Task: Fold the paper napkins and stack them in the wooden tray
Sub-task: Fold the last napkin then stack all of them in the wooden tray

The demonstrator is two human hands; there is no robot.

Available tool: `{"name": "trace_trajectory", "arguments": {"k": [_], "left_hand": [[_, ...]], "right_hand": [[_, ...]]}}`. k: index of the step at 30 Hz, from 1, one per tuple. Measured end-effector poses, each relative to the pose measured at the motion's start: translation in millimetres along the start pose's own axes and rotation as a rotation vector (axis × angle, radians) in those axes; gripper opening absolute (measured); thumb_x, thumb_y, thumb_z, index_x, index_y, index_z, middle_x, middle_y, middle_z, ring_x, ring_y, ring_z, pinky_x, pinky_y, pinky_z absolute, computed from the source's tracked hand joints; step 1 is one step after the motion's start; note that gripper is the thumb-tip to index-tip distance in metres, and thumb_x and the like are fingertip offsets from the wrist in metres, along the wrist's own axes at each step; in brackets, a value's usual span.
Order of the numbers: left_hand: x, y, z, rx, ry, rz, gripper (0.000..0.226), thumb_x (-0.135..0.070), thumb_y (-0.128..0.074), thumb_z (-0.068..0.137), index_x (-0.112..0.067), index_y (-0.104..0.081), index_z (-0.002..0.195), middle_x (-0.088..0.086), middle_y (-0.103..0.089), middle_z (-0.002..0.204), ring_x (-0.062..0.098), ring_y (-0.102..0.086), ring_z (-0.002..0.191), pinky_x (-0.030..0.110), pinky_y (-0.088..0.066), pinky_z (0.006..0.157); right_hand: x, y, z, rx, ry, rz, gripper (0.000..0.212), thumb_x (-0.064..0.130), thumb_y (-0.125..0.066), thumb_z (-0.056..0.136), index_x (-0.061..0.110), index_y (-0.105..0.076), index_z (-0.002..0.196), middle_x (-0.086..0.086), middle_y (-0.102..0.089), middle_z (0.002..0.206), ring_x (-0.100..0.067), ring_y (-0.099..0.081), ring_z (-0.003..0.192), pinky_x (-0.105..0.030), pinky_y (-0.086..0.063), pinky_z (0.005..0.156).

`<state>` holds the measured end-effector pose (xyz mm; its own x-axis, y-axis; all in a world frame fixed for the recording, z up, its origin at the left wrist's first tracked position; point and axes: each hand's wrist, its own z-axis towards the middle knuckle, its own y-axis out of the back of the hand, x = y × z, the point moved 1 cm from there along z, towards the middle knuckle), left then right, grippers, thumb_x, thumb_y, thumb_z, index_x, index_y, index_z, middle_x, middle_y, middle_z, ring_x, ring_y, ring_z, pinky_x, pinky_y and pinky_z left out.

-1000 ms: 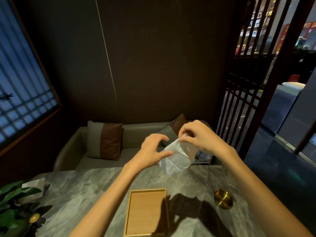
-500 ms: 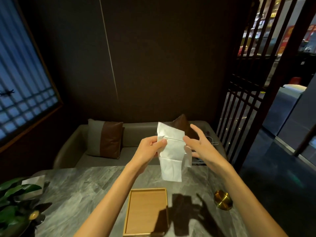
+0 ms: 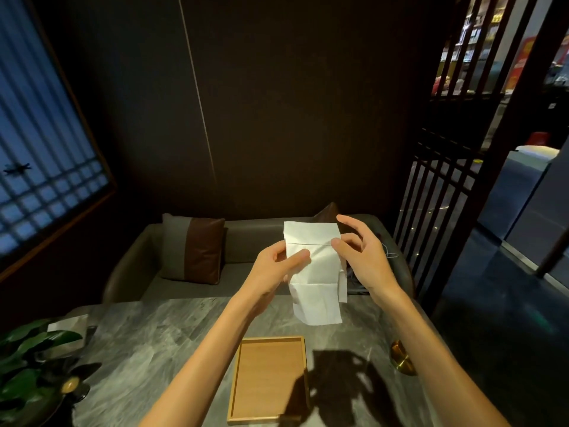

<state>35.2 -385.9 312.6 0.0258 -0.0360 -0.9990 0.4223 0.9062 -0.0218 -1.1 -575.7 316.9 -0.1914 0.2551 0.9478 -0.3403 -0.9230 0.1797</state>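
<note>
Dark wall (image 3: 292, 118), marble table (image 3: 160, 343), wooden tray (image 3: 268, 377)

Grey marble table (image 3: 154, 343), wooden tray (image 3: 267, 378), brass dish (image 3: 401, 359), potted plant (image 3: 27, 365) on it

Tray (image 3: 272, 338) corner likely shadowed, plant (image 3: 34, 342) cropped left
</note>
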Motion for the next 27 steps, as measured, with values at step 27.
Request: {"name": "trace_trajectory", "arguments": {"k": [27], "left_hand": [[4.3, -6.9, -4.6, -0.024, -0.175, 0.106, 0.022, -0.024, -0.061, 0.098, -0.03, -0.066, 0.119, 0.004, -0.075, 0.11, 0.032, -0.074, 0.098, 0.052, -0.06, 0.081]], "right_hand": [[-28.6, 0.4, -13.6, 0.138, -0.305, 0.378, 0.066, 0.037, -0.079, 0.082, 0.048, -0.045, 0.137, 0.009, -0.077, 0.107, -0.016, -0.075, 0.098, -0.033, -0.063, 0.075]]}}
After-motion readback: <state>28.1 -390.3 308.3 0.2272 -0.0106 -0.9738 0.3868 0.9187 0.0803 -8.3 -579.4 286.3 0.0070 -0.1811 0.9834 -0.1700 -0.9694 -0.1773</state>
